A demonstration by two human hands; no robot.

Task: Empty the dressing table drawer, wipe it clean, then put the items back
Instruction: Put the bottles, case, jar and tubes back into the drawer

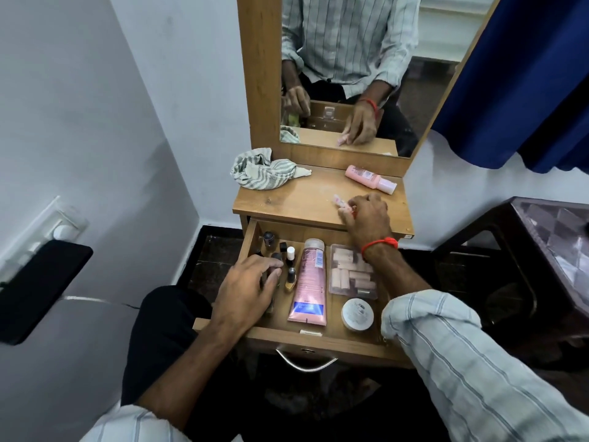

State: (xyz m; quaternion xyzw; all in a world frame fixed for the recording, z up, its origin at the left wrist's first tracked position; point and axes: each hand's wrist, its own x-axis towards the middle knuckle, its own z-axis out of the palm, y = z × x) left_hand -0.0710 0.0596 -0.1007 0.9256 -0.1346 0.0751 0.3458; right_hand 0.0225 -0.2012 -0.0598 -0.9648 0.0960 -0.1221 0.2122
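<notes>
Drawer of light brown wood [322, 341] stands pulled open, holding a long pink squeeze tube [308, 283], a clear plastic box of pale blocks [352, 272], a round white jar [357, 314] and small nail-polish bottles [290, 266]. Left hand [247, 287] curls around dark bottles at the drawer's left side. Right hand [366, 216] pinches a small pink item [339, 200] on the wooden tabletop [302, 199], near a lying pink bottle [371, 179] and a crumpled striped cloth [264, 169]

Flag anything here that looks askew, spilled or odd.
Nothing is spilled or broken. The pink bottle lies on its side on the tabletop, and the striped cloth sits crumpled at its back left corner.
</notes>
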